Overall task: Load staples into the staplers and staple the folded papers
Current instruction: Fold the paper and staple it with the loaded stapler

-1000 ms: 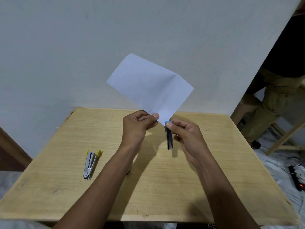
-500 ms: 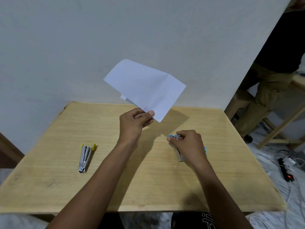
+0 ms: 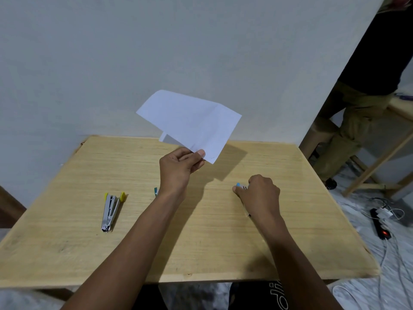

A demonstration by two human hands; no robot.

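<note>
My left hand pinches a folded white paper by its near corner and holds it up above the wooden table. My right hand rests low on the table at the right, curled over a stapler with a blue tip; most of that stapler is hidden under the hand. A silver stapler with yellow ends lies open on the table at the left. A small teal-tipped object peeks out behind my left wrist.
A white wall stands right behind the table. At the right, a person in olive trousers sits by a wooden frame. A black power strip and cables lie on the floor at the right.
My right hand has brought the blue-tipped stapler down from the paper's corner onto the table. My left hand has kept the paper raised, tilting it flatter.
</note>
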